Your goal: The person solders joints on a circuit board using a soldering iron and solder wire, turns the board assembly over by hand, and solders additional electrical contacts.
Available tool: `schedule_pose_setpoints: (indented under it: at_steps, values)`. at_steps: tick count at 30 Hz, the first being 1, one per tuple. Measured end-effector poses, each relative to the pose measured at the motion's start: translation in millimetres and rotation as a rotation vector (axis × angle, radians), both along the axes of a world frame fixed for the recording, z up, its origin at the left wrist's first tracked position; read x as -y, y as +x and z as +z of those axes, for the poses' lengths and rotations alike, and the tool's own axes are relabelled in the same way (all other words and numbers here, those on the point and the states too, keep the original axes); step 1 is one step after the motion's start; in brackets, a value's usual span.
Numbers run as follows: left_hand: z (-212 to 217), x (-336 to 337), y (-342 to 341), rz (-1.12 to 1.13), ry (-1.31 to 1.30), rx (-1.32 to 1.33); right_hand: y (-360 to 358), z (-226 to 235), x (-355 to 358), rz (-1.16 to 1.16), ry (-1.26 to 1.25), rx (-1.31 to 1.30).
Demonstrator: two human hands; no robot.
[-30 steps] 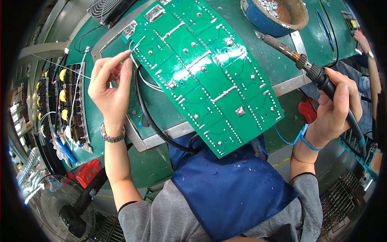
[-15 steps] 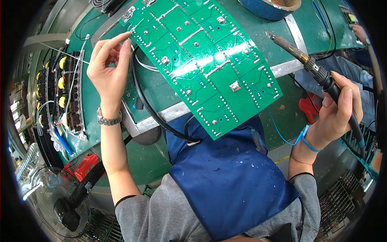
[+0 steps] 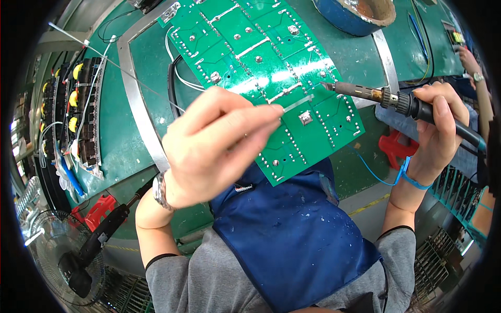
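A large green circuit board (image 3: 245, 68) lies solder side up in front of me, dotted with shiny joints and a few long solder strips. My left hand (image 3: 216, 143) is closed over its lower left part, pinching a thin silvery solder wire (image 3: 297, 104). The wire's short end points right, above the board, and its long tail trails off to the upper left. In my right hand (image 3: 438, 112) is a soldering iron (image 3: 396, 100) with a black handle. Its tip is over the board's right part, a little apart from the wire end; whether it touches the board I cannot tell.
A blue round pot (image 3: 342, 18) stands beyond the board. Black component strips with yellow parts (image 3: 75, 112) lie at left, near a fan (image 3: 78, 266). A metal frame (image 3: 138, 99) edges the green worktop. Another person's hand (image 3: 469, 61) shows at far right.
My left hand has moved right and nearer, from the board's far left corner to over its lower part, with the wire. The iron has swung lower and leftward, its tip now over the board.
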State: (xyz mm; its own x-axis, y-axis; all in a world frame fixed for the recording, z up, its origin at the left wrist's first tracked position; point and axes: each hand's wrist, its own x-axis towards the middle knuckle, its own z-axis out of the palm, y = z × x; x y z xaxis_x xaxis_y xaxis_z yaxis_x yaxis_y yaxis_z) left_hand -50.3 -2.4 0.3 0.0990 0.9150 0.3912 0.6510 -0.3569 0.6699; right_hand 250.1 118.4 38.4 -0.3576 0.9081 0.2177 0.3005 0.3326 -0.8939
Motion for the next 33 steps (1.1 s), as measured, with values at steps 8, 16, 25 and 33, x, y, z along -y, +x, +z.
schedule_pose_setpoints:
  at_steps: [8, 16, 25, 33]
  values:
    - [10, 1, 17, 0.087, -0.064, 0.009, -10, 0, -25, 0.065, -0.049, 0.055]
    - [-5, -13, 23, 0.159, -0.016, -0.029, -17, -4, -34, 0.092, -0.126, 0.081]
    - [-6, -14, 22, 0.143, -0.040, -0.051, -23, -5, -35, 0.087, -0.129, 0.072]
    - [-4, -16, 22, 0.179, -0.015, -0.052, -8, -7, -40, 0.147, -0.089, 0.060]
